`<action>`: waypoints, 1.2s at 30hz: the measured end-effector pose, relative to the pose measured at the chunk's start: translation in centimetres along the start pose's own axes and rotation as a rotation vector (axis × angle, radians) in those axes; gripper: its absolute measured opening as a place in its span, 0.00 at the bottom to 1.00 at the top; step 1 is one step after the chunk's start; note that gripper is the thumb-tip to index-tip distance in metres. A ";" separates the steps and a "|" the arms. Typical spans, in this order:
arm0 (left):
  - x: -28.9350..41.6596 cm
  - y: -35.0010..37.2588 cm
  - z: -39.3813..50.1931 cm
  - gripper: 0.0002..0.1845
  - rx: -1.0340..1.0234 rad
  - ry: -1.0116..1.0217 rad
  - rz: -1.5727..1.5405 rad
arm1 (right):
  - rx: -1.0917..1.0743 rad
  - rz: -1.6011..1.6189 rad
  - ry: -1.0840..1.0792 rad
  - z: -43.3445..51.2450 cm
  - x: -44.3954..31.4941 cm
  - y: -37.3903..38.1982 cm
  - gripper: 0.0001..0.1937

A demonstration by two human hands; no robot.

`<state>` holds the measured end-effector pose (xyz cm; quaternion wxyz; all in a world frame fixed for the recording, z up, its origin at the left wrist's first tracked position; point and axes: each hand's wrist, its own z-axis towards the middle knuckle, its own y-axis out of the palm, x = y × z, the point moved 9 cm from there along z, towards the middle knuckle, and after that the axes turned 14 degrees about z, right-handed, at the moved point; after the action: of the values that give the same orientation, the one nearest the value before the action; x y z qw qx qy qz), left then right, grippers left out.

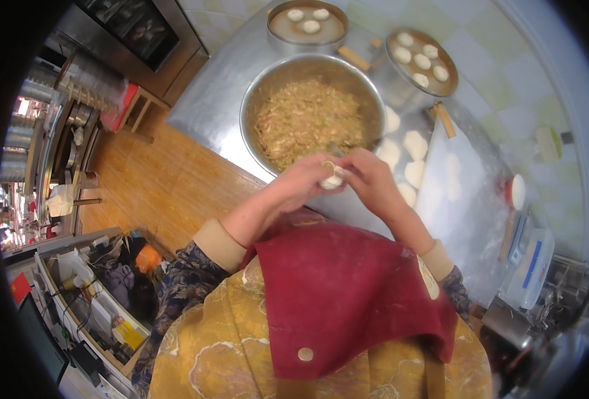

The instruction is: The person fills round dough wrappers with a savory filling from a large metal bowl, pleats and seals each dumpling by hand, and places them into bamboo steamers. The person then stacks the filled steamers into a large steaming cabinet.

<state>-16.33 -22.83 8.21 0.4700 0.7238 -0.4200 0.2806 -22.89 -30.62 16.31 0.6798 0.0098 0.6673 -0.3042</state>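
My left hand (pixel 302 177) cups a small filled dough bun (pixel 331 181) just before the near rim of the bowl. The fingers of my right hand (pixel 371 182) pinch the dough's edge, where some brown filling shows at the top. A large steel bowl (pixel 247 134) of minced filling (pixel 312 117) stands beyond both hands. The tip of a metal utensil (pixel 335 148) shows at the fingers; whether a hand holds it cannot be told. Several flat dough rounds (pixel 415 145) lie on the steel table (pixel 209 119) right of the bowl.
Two round steamers (pixel 302 40) (pixel 422 89) with small buns sit behind the bowl. A whitish sheet (pixel 446 199) covers part of the table at right, with a wooden block (pixel 445 119) on its corner. A scale (pixel 531 269) is at far right, an open drawer (pixel 92 299) at lower left.
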 end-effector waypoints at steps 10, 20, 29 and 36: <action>2.0 0.8 -0.3 0.17 -0.041 0.067 -0.104 | 0.172 0.065 0.060 -0.9 0.0 -0.8 0.06; 1.5 0.7 -0.3 0.17 0.045 0.015 0.150 | 0.118 -0.100 -0.129 -0.8 -2.1 -0.6 0.07; 1.5 0.5 0.0 0.15 0.050 0.092 0.132 | 0.131 -0.101 -0.211 -1.0 -3.3 -0.7 0.10; 1.9 1.0 0.2 0.15 -0.027 0.026 0.280 | 0.033 -0.289 -0.322 -1.2 -4.9 -0.3 0.11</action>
<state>-16.25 -23.89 10.04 0.4414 0.6479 -0.5145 0.3473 -23.76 -28.36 20.80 0.7265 -0.1237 0.5397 -0.4071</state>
